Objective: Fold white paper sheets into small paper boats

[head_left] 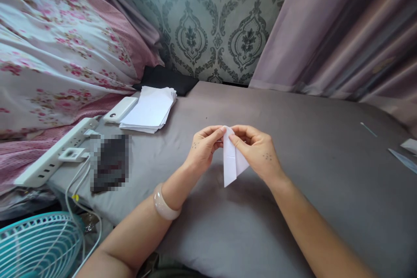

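Above the grey mattress [293, 139], your left hand [202, 147] and right hand [257, 150] pinch the folded paper [232, 163] at its top: light, thin, crease-prone, so grip along folds.

There is one view only, from a camera on the person's head, looking forward and down over both forearms onto the flat grey fabric-covered surface [293, 173]. It sits close: the left hand [203, 145] and right hand [257, 150] fill the centre. Further ahead it faces the grey damask-patterned wall [215, 30], with the stack of white paper sheets [150, 110] at left.
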{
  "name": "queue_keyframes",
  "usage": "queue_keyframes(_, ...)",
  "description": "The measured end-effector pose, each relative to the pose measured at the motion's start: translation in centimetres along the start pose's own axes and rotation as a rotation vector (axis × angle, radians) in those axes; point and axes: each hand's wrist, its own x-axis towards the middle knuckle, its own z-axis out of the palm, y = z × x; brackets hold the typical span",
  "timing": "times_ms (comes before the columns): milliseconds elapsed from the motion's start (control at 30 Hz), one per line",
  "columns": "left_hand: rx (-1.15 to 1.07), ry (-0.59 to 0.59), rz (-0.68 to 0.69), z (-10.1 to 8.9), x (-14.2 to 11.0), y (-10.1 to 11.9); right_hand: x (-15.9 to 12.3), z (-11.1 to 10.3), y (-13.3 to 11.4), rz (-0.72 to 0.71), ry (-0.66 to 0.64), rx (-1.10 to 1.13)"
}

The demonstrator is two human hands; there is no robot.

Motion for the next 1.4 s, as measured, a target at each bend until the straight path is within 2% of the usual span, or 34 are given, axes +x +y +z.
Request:
queue_keyframes(100, 0.0, -0.004, 0.0, -0.1, 0.1, 0.1, -0.3, 0.0, -0.4, -0.057, 0.001, -0.099)
queue_keyframes(200, 0.013, 0.01, -0.01, -0.3, 0.1, 0.1, -0.5, -0.2, -0.6, -0.235, 0.002, -0.284)
queue_keyframes(333, 0.036, 0.027, -0.04, -0.4, 0.1, 0.0, -0.9, -0.5, -0.5, -0.451, -0.058, -0.644)
queue_keyframes(433, 0.039, 0.003, -0.085, -0.6, 0.3, -0.2, -1.1, -0.5, -0.4, -0.475, -0.116, -0.851)
queue_keyframes(500, 0.049, 0.008, -0.104, -0.7, 0.5, -0.5, -1.1, -0.4, -0.3, -0.465, -0.155, -0.876)
queue_keyframes(567, 0.073, 0.026, -0.103, -0.8, 0.6, -0.6, -0.9, -0.3, -0.1, -0.408, -0.124, -0.757)
queue_keyframes(600, 0.086, 0.032, -0.092, -0.8, 0.7, -0.6, -0.7, -0.2, 0.1, -0.333, -0.085, -0.647)
queue_keyframes(700, 0.116, 0.027, -0.048, -0.6, 0.6, -0.5, 0.0, -0.3, 0.7, 0.008, -0.005, -0.269)
queue_keyframes(800, 0.135, 0.023, 0.006, -0.4, 0.3, -0.5, 0.5, -0.5, 1.1, 0.221, -0.06, -0.035)
queue_keyframes(967, 0.201, 0.065, 0.11, -0.2, 0.1, -1.0, 0.4, -0.2, 1.4, 0.299, -0.08, 0.076)
queue_keyframes(1133, 0.228, 0.135, 0.131, -0.2, 0.2, -1.4, 0.3, 0.3, 1.9, 0.333, -0.051, 0.131)
queue_keyframes(1267, 0.221, 0.096, 0.116, -0.3, 0.4, -1.4, 0.7, 0.0, 2.0, 0.437, -0.058, 0.181)
queue_keyframes(1400, 0.093, -0.05, -0.038, -0.6, 0.6, -0.9, 1.2, -0.6, 1.7, 0.543, -0.04, 0.272)
